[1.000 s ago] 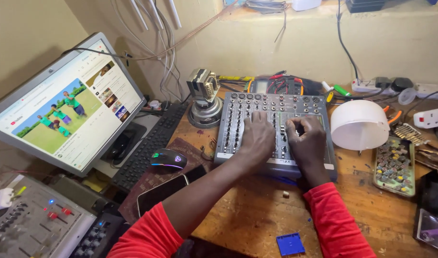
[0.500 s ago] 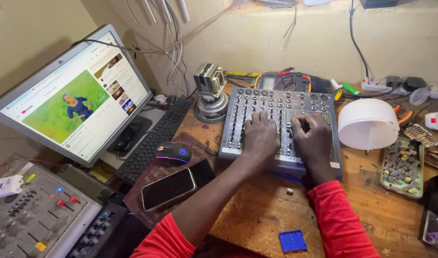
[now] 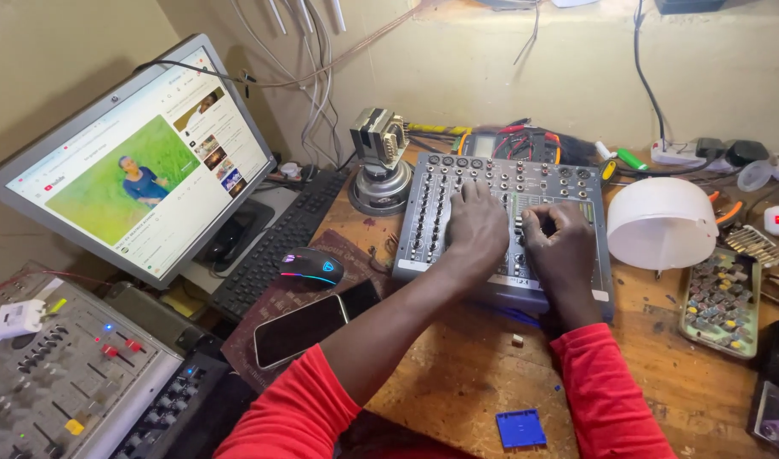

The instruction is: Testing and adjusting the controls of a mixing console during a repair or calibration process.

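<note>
Grey and studded with rows of small knobs, an audio mixer is sitting on the wooden counter, near its middle, just beside a metal transformer standing at its far left corner. Both hands are resting on the mixer's panel. The left hand is lying palm down with fingers loosely spread over the knobs, gripping nothing. The right hand is curling its fingers, pinching what looks like a small knob, though the knob itself is hidden. A white plastic bowl is lying on its side to the right of the mixer. Left of it, a mouse and a dark phone are lying near a keyboard and a lit monitor.
</note>
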